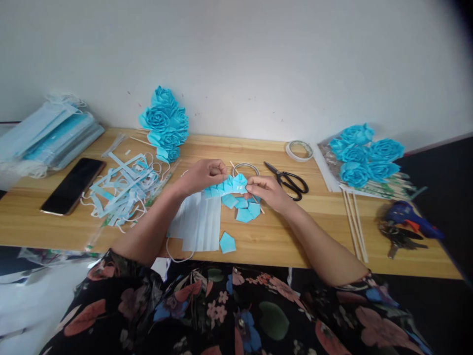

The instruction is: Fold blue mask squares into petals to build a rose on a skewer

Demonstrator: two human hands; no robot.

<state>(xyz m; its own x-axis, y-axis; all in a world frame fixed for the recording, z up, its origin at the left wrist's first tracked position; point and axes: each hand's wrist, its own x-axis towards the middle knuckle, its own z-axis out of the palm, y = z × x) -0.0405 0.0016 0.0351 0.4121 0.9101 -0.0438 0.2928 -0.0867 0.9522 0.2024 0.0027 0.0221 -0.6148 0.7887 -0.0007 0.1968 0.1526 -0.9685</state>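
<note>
Between my hands stretches a blue strip of overlapping folded pieces (223,189), probably cut from face mask fabric. My left hand (204,176) pinches its upper edge near the middle, fingers curled. At the strip's right end, the fingers of my right hand (268,191) are closed on it. Several cut blue pieces (244,214) lie on the table just below. A single blue pentagon piece (227,243) rests nearer the front edge. Under my left forearm is a flat pleated face mask (201,227), partly covered. Behind the strip sits a metal-looking ring (247,166).
Black-handled scissors (291,181) and a tape roll (299,151) lie right of centre. Blue flowers (166,123) stand back left, more flowers (365,155) right. Sticks (354,224), keys (401,239) and a blue tool (410,217) are right; mask scraps (123,190), phone (74,186) and stacked masks (55,133) left.
</note>
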